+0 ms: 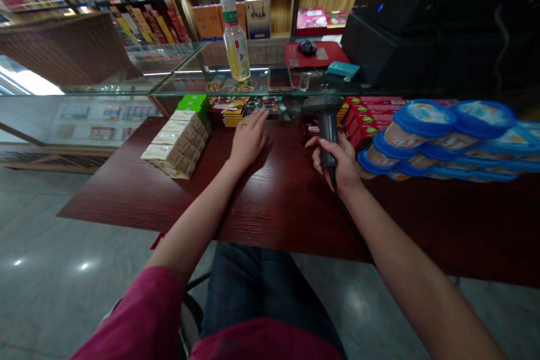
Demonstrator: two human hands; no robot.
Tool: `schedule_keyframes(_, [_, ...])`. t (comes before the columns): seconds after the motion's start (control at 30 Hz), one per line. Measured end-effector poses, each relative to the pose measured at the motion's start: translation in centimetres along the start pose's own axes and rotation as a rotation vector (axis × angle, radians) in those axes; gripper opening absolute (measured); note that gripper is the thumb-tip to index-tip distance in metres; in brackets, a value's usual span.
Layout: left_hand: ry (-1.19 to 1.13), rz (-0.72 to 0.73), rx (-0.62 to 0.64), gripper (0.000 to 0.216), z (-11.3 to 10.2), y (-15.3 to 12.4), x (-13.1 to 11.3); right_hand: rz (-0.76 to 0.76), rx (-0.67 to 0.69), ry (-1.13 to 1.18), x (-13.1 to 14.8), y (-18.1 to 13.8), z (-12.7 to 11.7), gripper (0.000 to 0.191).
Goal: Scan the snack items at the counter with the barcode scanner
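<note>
My right hand [337,164] is wrapped round the handle of a black barcode scanner [325,112], whose head points away from me over the dark red wooden counter [270,202]. My left hand [248,138] lies flat on the counter with fingers stretched out, holding nothing, its fingertips close to stacks of small dark packets [236,109]. A row of beige boxes [177,143] with a green one [193,103] at the far end sits to its left.
Blue-lidded tubs [442,135] and red boxes [363,115] are stacked at the right. On the glass display case [177,81] stand a drink bottle [235,39], a phone [279,77], and a black register [400,39]. Shelves of goods line the back.
</note>
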State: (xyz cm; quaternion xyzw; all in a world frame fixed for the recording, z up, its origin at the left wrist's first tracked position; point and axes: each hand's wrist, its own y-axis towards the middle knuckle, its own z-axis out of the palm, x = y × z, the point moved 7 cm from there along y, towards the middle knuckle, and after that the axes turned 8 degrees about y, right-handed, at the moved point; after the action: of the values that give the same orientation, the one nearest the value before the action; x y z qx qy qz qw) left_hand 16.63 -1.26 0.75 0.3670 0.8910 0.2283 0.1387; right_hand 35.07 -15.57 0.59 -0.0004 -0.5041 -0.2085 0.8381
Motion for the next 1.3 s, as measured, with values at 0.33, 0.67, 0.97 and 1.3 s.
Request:
schedule_keyframes(0.33, [-0.252, 0.263, 0.095, 0.042, 4.3, 2.2, -10.4, -0.026, -0.028, 0.040, 0.1, 0.3, -0.9, 0.031])
schedule_keyframes(0.67, [-0.840, -0.509, 0.052, 0.027, 1.4, -3.9, 4.8, 0.248, 0.271, 0.081, -1.6, -2.2, 3.0, 0.026])
schedule_keyframes(0.97, [-0.993, -0.672, 0.076, 0.022, 2.1, -4.0, 6.0, 0.351, 0.312, -0.021, -3.3, -3.3, 3.8, 0.043])
schedule_keyframes(1.3, [-0.914, -0.634, 0.053, 0.025, 2.0, -4.0, 6.1, 0.358, 0.288, -0.055, -3.6, -3.2, 3.4, 0.044])
